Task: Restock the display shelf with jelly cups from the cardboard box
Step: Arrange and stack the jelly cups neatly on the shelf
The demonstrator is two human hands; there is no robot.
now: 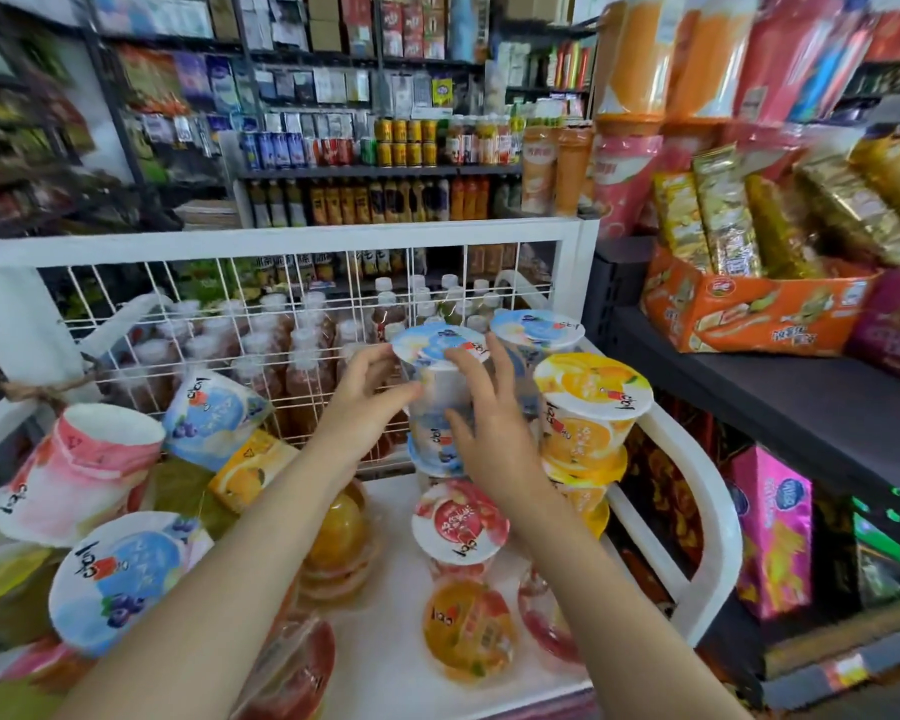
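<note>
Blue jelly cup (440, 387) — both hands' fingers (481, 376) grasping its sides — should be lowered squarely onto the blue cup beneath (435, 457), then released gently.

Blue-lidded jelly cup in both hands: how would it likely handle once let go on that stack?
The blue-lidded jelly cup looks tall, clear and smooth, so probably slippery. Sitting atop another cup, it may tip easily. Left hand and right hand both steady it.

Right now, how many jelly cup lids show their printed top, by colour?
Blue lids: 4, one on the jelly cup held by left hand and right hand
Orange lids: 1
Red lids: 1
Total: 6
</note>
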